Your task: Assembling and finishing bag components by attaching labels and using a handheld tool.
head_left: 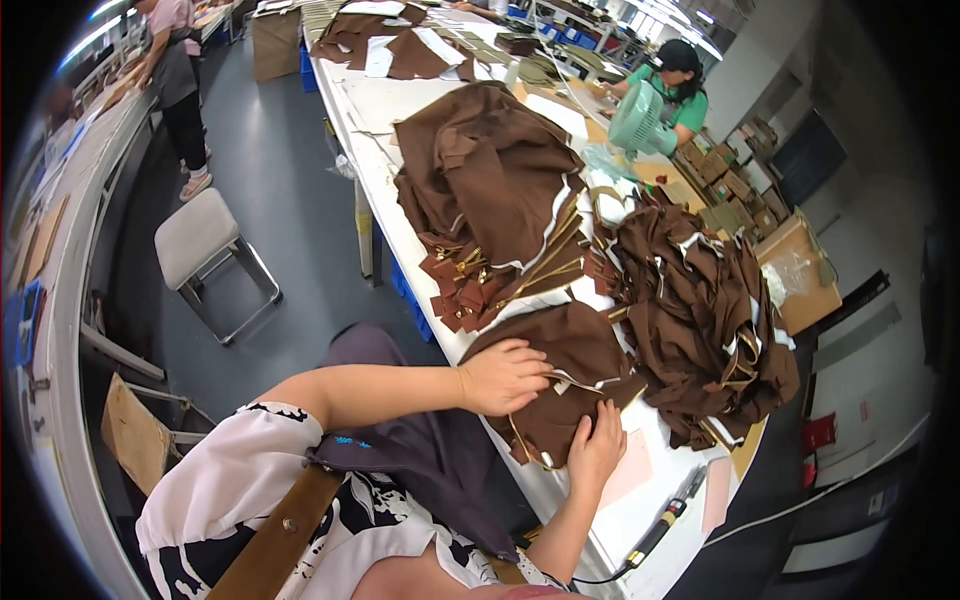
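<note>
- The brown piece [575,375] lies flat near the tabletop's [640,500] near edge, at lower centre of the frame, with pale trim and a thin strap along its right side.
- The left hand [503,377] rests on the piece's left part, its grip together, fingers curled and seemingly pinching the trim; what it pinches is partly hidden.
- The right hand [597,447] presses the piece's lower edge with fingers spread flat, its grip apart and clamped on nothing.
- The step in hand looks like smoothing and lining up the piece; the next move likely calls for keeping the edge flat while the trim is drawn straight.
- Just right of the piece sits a rumpled brown heap [700,320]; above it, at centre, a flatter brown stack [490,190].
- A black-handled tool [668,518] with a cord lies at lower right.
- A stool [200,240] stands at left; a person in green [685,95] sits behind a fan [640,120] at upper right.
</note>
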{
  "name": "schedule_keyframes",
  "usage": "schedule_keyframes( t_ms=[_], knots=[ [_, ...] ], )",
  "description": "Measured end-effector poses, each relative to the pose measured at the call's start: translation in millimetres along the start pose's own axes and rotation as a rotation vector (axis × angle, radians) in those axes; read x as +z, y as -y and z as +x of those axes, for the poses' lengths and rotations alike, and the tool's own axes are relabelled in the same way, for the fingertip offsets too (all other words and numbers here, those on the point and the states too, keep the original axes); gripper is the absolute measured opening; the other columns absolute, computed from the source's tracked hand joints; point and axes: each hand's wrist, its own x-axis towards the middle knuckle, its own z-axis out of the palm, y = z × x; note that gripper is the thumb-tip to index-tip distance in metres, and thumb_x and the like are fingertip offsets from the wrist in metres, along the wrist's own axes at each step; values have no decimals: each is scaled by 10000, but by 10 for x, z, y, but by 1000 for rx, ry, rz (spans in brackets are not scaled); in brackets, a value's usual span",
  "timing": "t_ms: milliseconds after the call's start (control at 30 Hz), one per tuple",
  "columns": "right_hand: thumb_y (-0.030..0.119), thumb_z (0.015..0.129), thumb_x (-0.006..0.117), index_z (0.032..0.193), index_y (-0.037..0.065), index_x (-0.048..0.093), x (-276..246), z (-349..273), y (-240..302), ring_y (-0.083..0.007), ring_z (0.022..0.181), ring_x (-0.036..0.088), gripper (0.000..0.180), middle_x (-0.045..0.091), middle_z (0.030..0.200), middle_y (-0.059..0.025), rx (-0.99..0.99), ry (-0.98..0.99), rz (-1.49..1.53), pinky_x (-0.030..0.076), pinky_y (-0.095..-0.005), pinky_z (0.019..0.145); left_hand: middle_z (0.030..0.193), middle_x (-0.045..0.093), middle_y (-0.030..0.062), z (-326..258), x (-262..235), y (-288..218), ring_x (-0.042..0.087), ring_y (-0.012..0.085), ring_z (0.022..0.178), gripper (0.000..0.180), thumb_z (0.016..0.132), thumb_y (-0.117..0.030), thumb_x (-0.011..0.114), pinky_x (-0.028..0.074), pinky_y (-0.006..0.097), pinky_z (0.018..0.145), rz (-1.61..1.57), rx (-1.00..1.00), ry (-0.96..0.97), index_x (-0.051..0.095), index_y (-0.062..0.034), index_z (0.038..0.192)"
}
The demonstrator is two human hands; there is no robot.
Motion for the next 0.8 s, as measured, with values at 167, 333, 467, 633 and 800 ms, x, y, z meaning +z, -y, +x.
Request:
schedule_keyframes(
  t_ms=[167, 333, 467, 633, 800],
  knots=[
    [100, 937, 583, 1241, -12, 586, -354, 43, 422, -368, 1178, 556, 324, 598, 1275, -206, -52, -364, 217, 412, -465, 1023, 1435, 500, 149, 302, 62, -283, 421, 330, 1382, 297, 951, -262, 547, 305, 598, 1118, -398, -99, 442, 634, -156, 1213],
    [-23, 864, 617, 1088, -15, 638, -265, -148, 1948, -284, 958, 638, 225, 657, 1055, -156, -829, -26, 747, 509, -368, 874, 1265, 627, 159, -347, -1096, 237, 604, 266, 1196, 238, 925, -93, 570, 476, 388, 1009, -962, -311, 143, 682, -41, 1129],
    [-9, 905, 623, 1056, -6, 617, 933, -177, 2797, -276, 941, 652, 151, 649, 1013, -144, -647, 737, 977, 509, -340, 860, 925, 712, 128, -2288, -1591, 694, 698, 305, 931, 223, 900, -122, 592, 544, 415, 848, -377, -1087, -280, 699, -42, 1078],
    [127, 961, 633, 1106, 19, 622, 2896, 146, 3066, -103, 777, 605, 181, 662, 900, -37, 72, 1139, 1024, 508, -245, 706, 1395, 515, 114, -3297, -1513, 286, 354, 329, 1414, 317, 801, -147, 719, 221, 577, 1174, 104, -1339, 40, 659, -77, 1105],
    [67, 907, 617, 1080, 9, 629, 5153, 656, 2824, -158, 778, 619, 182, 663, 910, -75, 233, 751, 642, 516, -293, 669, 1355, 558, 69, -3516, -1467, 287, 367, 322, 1418, 267, 813, -159, 707, 210, 614, 1165, 73, -1516, -44, 671, -74, 1064]
  ],
)
